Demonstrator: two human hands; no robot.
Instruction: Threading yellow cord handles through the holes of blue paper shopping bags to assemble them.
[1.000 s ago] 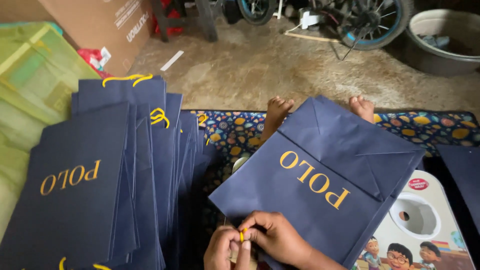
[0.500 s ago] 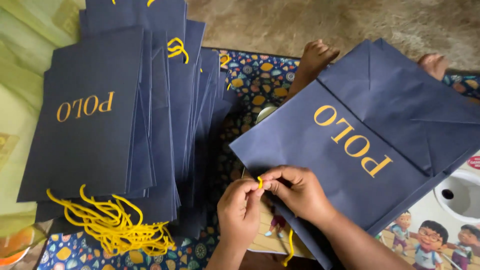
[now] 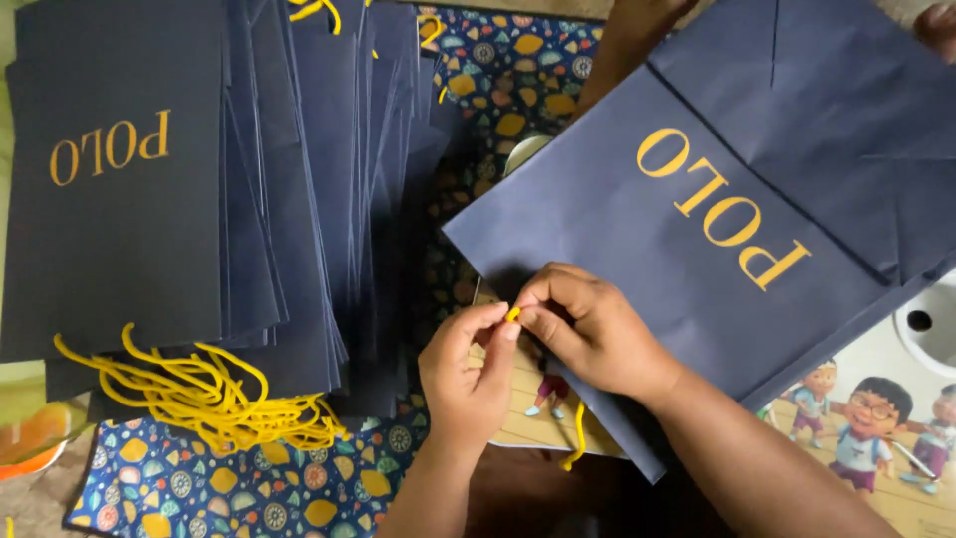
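Two hands pinch one bit of yellow cord [image 3: 513, 315] at the near edge of a flat navy paper bag [image 3: 637, 249] with gold lettering, lying tilted across the lap over a cartoon-printed board [image 3: 876, 438]. Left hand [image 3: 466, 374] closed, thumb and forefinger on the cord tip; right hand [image 3: 588, 334] closed too, fingertips gripping the same spot from the other side, both touching. More cord hangs below the bag edge [image 3: 576, 443], loose. To do this step well: keep the pinch tight right at the tip, hold the bag edge flat and steady, feed the cord straight rather than at an angle so the paper doesn't tear. Any hole in the bag is covered by fingers, can't see it; probably threading or knotting, hard to tell which. Left of the hands, a fanned stack of matching navy bags [image 3: 199, 179], yellow cord handles [image 3: 199, 399] bunched at their near ends, resting on a patterned mat [image 3: 259, 493]. Bare foot [image 3: 627, 40] partly behind the bag, cut off at the top. White round object [image 3: 931, 324] cropped at the right edge, unclear what.
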